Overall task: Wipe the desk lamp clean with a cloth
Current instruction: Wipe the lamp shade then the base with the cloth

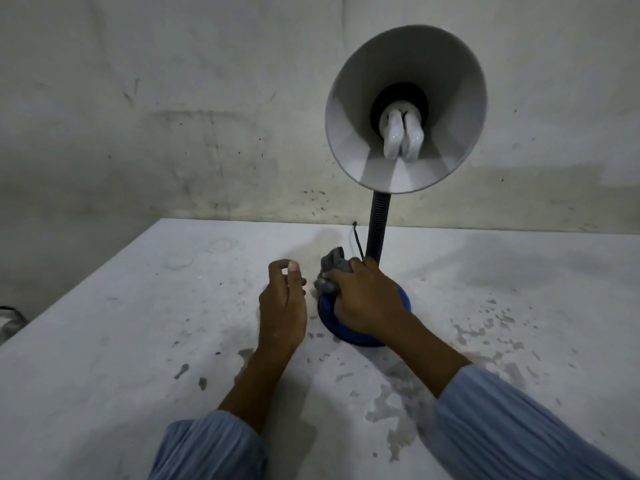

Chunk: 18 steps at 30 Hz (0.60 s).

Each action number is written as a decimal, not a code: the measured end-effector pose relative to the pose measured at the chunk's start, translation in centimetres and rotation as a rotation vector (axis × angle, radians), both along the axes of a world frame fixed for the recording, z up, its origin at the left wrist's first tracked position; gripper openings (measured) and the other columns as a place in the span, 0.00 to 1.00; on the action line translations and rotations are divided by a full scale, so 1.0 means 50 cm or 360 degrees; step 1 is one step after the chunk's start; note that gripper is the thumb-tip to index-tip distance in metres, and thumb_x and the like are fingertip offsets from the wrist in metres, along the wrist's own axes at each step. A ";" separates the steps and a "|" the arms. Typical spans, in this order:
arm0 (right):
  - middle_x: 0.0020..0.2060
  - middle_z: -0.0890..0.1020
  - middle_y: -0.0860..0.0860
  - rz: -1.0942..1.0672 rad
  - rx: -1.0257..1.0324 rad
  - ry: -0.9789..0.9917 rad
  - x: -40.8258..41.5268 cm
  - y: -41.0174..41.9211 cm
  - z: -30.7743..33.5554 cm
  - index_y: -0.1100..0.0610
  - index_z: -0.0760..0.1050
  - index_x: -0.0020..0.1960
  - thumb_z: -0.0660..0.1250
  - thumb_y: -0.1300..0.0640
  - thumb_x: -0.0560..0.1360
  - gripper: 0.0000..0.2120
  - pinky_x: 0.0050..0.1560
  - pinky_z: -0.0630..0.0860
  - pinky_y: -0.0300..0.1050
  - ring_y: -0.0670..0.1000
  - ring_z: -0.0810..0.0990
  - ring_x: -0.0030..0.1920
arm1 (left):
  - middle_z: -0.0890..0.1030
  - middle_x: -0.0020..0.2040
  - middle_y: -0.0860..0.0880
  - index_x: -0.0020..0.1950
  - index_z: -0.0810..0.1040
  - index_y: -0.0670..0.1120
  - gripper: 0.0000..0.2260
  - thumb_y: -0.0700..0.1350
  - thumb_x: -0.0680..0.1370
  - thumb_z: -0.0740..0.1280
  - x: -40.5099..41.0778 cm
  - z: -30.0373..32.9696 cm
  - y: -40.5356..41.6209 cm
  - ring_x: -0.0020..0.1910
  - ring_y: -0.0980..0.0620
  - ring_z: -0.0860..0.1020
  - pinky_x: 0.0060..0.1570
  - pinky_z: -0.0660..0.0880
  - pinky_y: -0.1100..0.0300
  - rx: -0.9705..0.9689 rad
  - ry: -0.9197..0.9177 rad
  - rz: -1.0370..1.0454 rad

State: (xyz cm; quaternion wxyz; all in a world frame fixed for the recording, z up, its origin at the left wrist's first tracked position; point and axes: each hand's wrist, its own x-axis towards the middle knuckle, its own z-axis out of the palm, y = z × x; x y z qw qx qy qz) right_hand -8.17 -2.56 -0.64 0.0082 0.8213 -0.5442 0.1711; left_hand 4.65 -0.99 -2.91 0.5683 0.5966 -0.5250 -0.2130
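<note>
**Cloth on the lamp's base**

The lamp (377, 188) stands on the white worktop (138, 323). The right hand (367, 299) holds a grey cloth (332, 271) in curled fingers, on the blue base (332, 320). The left hand (282, 303) is beside the base, fingers loose, holding nothing.

Most of the round blue lamp base (332, 320) is covered by the right hand (367, 299). A dark object (8, 320) is cut off at the left edge, so it can't be identified.

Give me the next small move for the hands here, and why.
Probably sweep the gray cloth round the blue base: the right hand holds it bunched on the base beside the neck. The left hand hovers empty and could steady the base's rim.
</note>
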 end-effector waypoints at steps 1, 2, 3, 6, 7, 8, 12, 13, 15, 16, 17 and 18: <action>0.56 0.74 0.54 0.0028 0.0023 -0.0044 0.000 -0.001 0.004 0.49 0.71 0.64 0.58 0.58 0.72 0.21 0.51 0.70 0.51 0.57 0.68 0.57 | 0.80 0.53 0.43 0.61 0.68 0.43 0.17 0.52 0.81 0.50 0.003 0.001 -0.001 0.46 0.47 0.79 0.50 0.77 0.53 -0.0021 0.0001 0.0032; 0.54 0.75 0.53 0.0093 0.0046 -0.0060 -0.001 0.004 0.008 0.49 0.72 0.62 0.58 0.57 0.71 0.20 0.51 0.71 0.51 0.56 0.70 0.56 | 0.80 0.53 0.43 0.61 0.68 0.43 0.16 0.52 0.81 0.50 0.006 0.001 -0.002 0.47 0.47 0.79 0.51 0.77 0.52 -0.0034 0.0005 0.0050; 0.53 0.76 0.53 0.0180 0.0069 -0.0074 -0.003 0.014 0.012 0.50 0.74 0.60 0.57 0.56 0.70 0.19 0.51 0.71 0.50 0.55 0.72 0.54 | 0.80 0.53 0.43 0.60 0.68 0.44 0.16 0.52 0.81 0.50 0.009 0.001 -0.003 0.46 0.48 0.79 0.50 0.77 0.53 -0.0041 0.0009 0.0051; 0.49 0.80 0.49 0.0440 0.0292 -0.0169 -0.022 0.059 0.036 0.50 0.78 0.56 0.58 0.57 0.69 0.18 0.51 0.73 0.46 0.49 0.75 0.48 | 0.80 0.52 0.44 0.59 0.68 0.46 0.15 0.53 0.81 0.50 0.010 -0.002 -0.005 0.46 0.49 0.79 0.49 0.77 0.53 -0.0002 0.0038 -0.0018; 0.48 0.81 0.48 0.0510 0.0494 -0.0179 -0.037 0.070 0.049 0.49 0.79 0.53 0.60 0.59 0.68 0.17 0.51 0.74 0.46 0.48 0.76 0.47 | 0.80 0.52 0.45 0.59 0.68 0.46 0.15 0.53 0.81 0.49 0.009 -0.003 -0.005 0.47 0.48 0.79 0.50 0.77 0.52 0.0012 0.0046 -0.0040; 0.47 0.82 0.48 0.0567 0.0730 -0.0211 -0.052 0.076 0.063 0.48 0.80 0.51 0.61 0.61 0.68 0.16 0.51 0.75 0.46 0.48 0.78 0.47 | 0.80 0.52 0.44 0.60 0.68 0.46 0.16 0.54 0.81 0.49 0.008 -0.004 -0.006 0.49 0.47 0.79 0.52 0.77 0.51 0.0026 0.0043 -0.0057; 0.49 0.80 0.45 0.0326 0.0546 -0.0837 -0.108 0.059 0.080 0.45 0.79 0.50 0.63 0.67 0.69 0.19 0.48 0.72 0.29 0.47 0.78 0.53 | 0.81 0.54 0.45 0.65 0.67 0.46 0.19 0.54 0.80 0.48 0.004 -0.010 -0.006 0.47 0.51 0.78 0.48 0.74 0.61 0.0066 -0.0078 -0.0123; 0.51 0.79 0.46 0.0225 0.0295 -0.0870 -0.115 0.052 0.071 0.47 0.78 0.53 0.63 0.68 0.69 0.20 0.50 0.70 0.27 0.48 0.77 0.54 | 0.81 0.55 0.45 0.65 0.67 0.47 0.20 0.54 0.80 0.48 0.002 -0.011 -0.006 0.46 0.53 0.78 0.47 0.72 0.64 0.0075 -0.0121 -0.0127; 0.55 0.79 0.51 0.0181 0.0084 -0.0585 -0.116 0.051 0.051 0.51 0.78 0.58 0.62 0.69 0.69 0.22 0.55 0.70 0.36 0.52 0.76 0.56 | 0.81 0.55 0.46 0.66 0.67 0.47 0.19 0.54 0.80 0.47 -0.001 -0.012 -0.004 0.44 0.56 0.76 0.46 0.70 0.68 0.0079 -0.0194 -0.0145; 0.56 0.80 0.53 0.0233 0.0054 -0.0369 -0.113 0.054 0.037 0.51 0.78 0.59 0.62 0.68 0.69 0.22 0.57 0.71 0.41 0.53 0.76 0.56 | 0.81 0.54 0.46 0.65 0.67 0.47 0.19 0.54 0.80 0.47 -0.002 -0.013 -0.003 0.43 0.56 0.76 0.45 0.69 0.68 0.0068 -0.0220 -0.0168; 0.56 0.80 0.52 0.0309 0.0039 -0.0233 -0.111 0.059 0.025 0.51 0.78 0.59 0.62 0.66 0.70 0.21 0.57 0.70 0.42 0.51 0.76 0.55 | 0.81 0.54 0.46 0.65 0.67 0.47 0.19 0.54 0.80 0.47 -0.003 -0.015 -0.002 0.43 0.56 0.76 0.44 0.69 0.69 0.0058 -0.0245 -0.0193; 0.55 0.81 0.48 0.0380 0.0088 -0.0197 -0.108 0.066 0.023 0.51 0.79 0.58 0.61 0.64 0.69 0.20 0.56 0.67 0.35 0.48 0.75 0.53 | 0.82 0.53 0.46 0.64 0.67 0.47 0.18 0.54 0.80 0.47 -0.002 -0.016 -0.002 0.42 0.56 0.76 0.43 0.69 0.70 0.0053 -0.0271 -0.0212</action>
